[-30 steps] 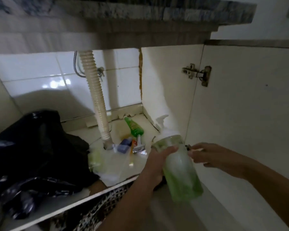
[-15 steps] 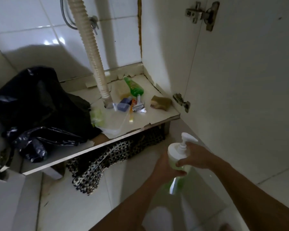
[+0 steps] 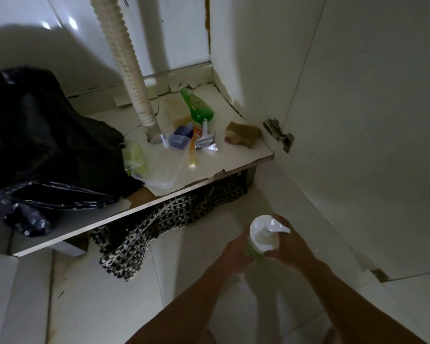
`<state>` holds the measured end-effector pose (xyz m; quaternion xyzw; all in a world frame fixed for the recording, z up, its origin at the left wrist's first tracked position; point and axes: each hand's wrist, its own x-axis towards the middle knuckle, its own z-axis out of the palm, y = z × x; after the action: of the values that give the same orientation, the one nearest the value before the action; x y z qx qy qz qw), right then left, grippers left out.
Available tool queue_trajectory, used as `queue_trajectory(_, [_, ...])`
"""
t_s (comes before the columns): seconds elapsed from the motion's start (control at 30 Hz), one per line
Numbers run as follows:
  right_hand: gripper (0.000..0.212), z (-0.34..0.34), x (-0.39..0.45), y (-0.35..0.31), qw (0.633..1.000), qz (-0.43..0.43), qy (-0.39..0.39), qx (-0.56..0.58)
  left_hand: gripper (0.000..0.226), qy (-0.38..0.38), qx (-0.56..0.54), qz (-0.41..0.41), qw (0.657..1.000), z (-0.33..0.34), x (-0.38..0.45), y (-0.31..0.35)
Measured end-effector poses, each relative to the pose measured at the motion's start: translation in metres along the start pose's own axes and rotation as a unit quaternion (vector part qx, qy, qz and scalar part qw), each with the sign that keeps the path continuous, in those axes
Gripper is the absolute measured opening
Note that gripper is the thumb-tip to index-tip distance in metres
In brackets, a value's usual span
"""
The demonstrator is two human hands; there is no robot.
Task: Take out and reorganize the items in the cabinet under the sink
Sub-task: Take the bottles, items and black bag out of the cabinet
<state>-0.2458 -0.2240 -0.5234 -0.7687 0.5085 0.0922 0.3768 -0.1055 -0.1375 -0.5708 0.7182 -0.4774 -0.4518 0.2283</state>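
Note:
Both my hands hold a green pump bottle [image 3: 263, 235] with a white pump head, low over the floor tiles in front of the cabinet. My left hand [image 3: 235, 252] grips its left side and my right hand [image 3: 292, 244] grips its right side. Inside, on the cabinet floor [image 3: 246, 157], lie a green bottle [image 3: 197, 106], a razor [image 3: 205, 137], a small blue box [image 3: 178, 140], an orange stick [image 3: 193, 155], a brown sponge [image 3: 241, 135] and a clear plastic tray [image 3: 159, 170]. Black plastic bags [image 3: 42, 135] fill the left side.
A ribbed white drain hose [image 3: 127, 68] runs down into the cabinet floor. The open cabinet door [image 3: 370, 120] stands on the right with its hinge [image 3: 279, 135]. A woven black-and-white mat [image 3: 144, 234] lies under the cabinet's front edge on the tiled floor.
The pump bottle has come out of the cabinet and down toward the floor, now held in both hands. My view has tilted downward.

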Motion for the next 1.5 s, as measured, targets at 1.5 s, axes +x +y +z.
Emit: queue_trajectory(1.5, [0.058,-0.132,0.293,-0.284,0.975,-0.147,0.141,-0.086,0.077,0.39,-0.011,-0.152,0.908,-0.369,0.238,0.068])
